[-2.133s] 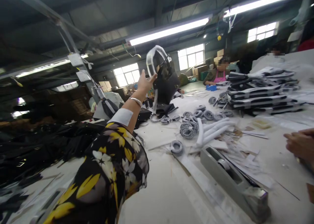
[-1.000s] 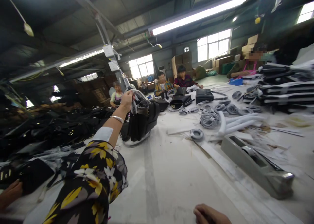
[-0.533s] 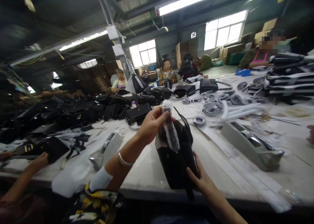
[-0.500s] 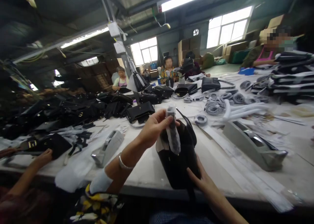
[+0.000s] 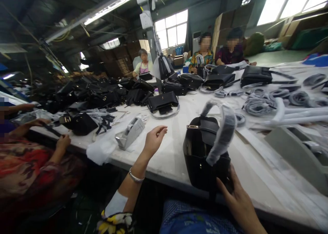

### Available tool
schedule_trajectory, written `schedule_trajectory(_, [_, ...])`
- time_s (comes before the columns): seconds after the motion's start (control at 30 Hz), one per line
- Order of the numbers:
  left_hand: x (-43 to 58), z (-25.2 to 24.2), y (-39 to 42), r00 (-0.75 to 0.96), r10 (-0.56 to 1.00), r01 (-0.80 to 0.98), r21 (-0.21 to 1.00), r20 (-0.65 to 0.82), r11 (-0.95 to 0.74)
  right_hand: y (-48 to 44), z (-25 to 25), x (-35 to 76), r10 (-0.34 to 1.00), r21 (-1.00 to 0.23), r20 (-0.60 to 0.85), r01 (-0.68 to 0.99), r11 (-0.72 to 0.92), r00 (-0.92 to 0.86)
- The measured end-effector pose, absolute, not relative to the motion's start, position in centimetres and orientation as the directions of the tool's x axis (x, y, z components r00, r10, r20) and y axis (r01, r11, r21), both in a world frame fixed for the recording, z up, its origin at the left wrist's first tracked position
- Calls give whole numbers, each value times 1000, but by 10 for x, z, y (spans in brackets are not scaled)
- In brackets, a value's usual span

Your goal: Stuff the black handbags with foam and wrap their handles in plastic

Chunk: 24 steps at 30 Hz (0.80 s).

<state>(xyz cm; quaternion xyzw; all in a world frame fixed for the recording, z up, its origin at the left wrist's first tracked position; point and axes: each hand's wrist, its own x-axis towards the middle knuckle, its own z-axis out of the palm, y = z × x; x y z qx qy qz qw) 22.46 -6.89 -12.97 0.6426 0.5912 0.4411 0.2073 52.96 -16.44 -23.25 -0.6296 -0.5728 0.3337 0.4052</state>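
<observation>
A black handbag (image 5: 205, 169) stands at the near edge of the white table, its top open. A strap wrapped in clear plastic (image 5: 223, 135) arches over it and hangs down its front. My right hand (image 5: 237, 193) grips the bag's lower right side, thumb on the front and fingers along the side. Left of the bag, my left hand (image 5: 155, 140) is raised above the table with nothing in it, its fingers apart from the bag and loosely bent.
Grey tape dispensers stand left (image 5: 130, 133) and right (image 5: 299, 155). Wrapped strap coils (image 5: 260, 106) lie at the right, and a black bag (image 5: 162, 102) lies farther back. A co-worker's hand (image 5: 63, 143) is at the left; other people sit across the table.
My left hand has let go of the wrapped strap and moved left. The strap now arches over the bag. The view has turned left, with my right hand still on the bag.
</observation>
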Motion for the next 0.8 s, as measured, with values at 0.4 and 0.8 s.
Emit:
schedule_trajectory(0.4, [205,-232,-33,-281,956,770,615,87,170,-202,-228,550,958,-778,204,560,283,-200])
schedule_trajectory(0.8, [191,-231,-63,-242,967,582,809,78,81,-154,-217,496,977,-903,-208,394,-172,-50])
